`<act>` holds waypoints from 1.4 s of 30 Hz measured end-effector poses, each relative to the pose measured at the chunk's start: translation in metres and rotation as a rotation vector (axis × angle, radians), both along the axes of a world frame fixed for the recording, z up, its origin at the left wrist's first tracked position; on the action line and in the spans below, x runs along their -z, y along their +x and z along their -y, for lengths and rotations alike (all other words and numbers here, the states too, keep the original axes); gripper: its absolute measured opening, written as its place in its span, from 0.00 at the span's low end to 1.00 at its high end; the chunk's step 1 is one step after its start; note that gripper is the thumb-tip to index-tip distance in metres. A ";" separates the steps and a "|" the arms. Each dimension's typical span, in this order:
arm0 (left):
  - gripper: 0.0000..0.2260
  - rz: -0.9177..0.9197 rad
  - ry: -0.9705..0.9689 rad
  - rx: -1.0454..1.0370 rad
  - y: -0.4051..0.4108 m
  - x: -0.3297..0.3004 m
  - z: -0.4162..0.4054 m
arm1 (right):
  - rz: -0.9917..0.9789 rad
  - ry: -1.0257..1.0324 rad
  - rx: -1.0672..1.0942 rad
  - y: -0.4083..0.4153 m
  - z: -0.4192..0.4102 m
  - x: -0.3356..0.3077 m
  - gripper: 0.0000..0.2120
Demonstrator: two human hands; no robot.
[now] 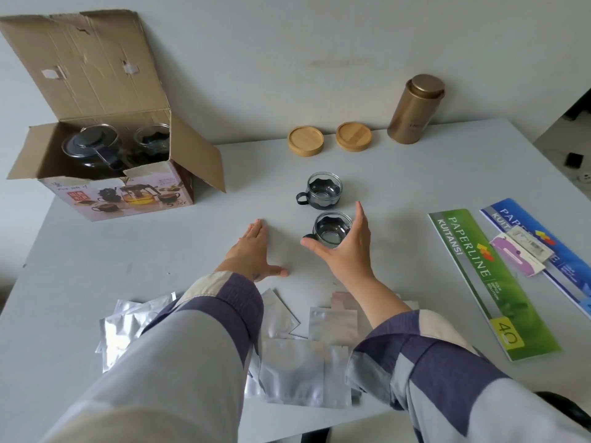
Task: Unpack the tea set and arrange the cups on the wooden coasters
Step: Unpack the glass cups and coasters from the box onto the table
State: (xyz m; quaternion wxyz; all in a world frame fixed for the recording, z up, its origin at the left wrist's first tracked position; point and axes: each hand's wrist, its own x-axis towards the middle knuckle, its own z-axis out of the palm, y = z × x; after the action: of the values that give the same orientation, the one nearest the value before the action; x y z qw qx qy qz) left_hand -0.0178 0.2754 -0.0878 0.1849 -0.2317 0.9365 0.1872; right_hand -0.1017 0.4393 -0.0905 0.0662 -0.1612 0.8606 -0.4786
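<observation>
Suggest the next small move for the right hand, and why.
Probably close the right hand on the near cup and lift it toward a wooden coaster. Its thumb and fingers flank the cup but don't clearly grip it, both coasters are bare, and both unpacked cups sit on the table.

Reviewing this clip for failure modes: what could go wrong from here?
1. The right hand cups the near glass cup loosely from the side; smooth glass could slip on lifting.
2. The far cup stands between it and the wooden coasters; a low carry may knock it.
3. Foil pouches lie under both sleeves and could be dragged off the table.
</observation>
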 end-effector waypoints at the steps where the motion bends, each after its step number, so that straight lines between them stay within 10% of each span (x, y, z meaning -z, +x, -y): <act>1: 0.49 -0.013 -0.015 -0.003 0.000 -0.002 0.000 | -0.015 0.003 -0.024 -0.003 0.003 -0.008 0.56; 7: 0.20 -0.419 -0.244 -0.056 0.011 -0.037 0.039 | -0.076 -0.009 -0.105 -0.020 0.071 -0.040 0.34; 13: 0.17 -0.650 -0.567 -0.196 0.036 -0.075 0.135 | -0.180 0.084 -0.345 -0.009 0.182 -0.069 0.21; 31: 0.28 -0.467 -0.494 -0.436 0.064 -0.051 0.257 | -0.531 0.922 -0.578 -0.017 0.378 -0.084 0.43; 42: 0.28 -0.433 -0.531 -0.391 0.065 -0.051 0.257 | -0.522 0.643 -0.458 -0.017 0.379 -0.068 0.40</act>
State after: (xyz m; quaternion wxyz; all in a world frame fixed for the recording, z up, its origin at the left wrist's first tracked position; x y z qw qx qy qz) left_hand 0.0474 0.0186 -0.0369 -0.1225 -0.4005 0.9080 0.0148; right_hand -0.1191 0.0606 -0.0228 -0.0020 -0.4331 0.8953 -0.1047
